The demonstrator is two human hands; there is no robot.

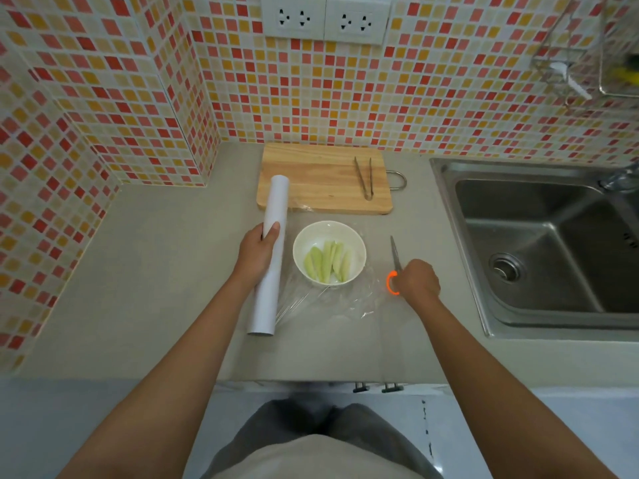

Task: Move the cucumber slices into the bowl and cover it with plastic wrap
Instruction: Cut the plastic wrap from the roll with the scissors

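Round white ceramic bowl [329, 252] of pale green cucumber slices [327, 262]: under thin clear plastic wrap [349, 304], likely clingy; take edges. Left hand [256, 253] grips white wrap roll [270, 252] beside bowl; right hand [418, 281] grasps orange-handled scissors [395, 262] opposite.

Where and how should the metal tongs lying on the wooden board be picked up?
Pinch the slim metal tongs across both arms near the middle, coming from above. They lie flat on the pale wooden cutting board, joined end nearest the person, so only the top is free.
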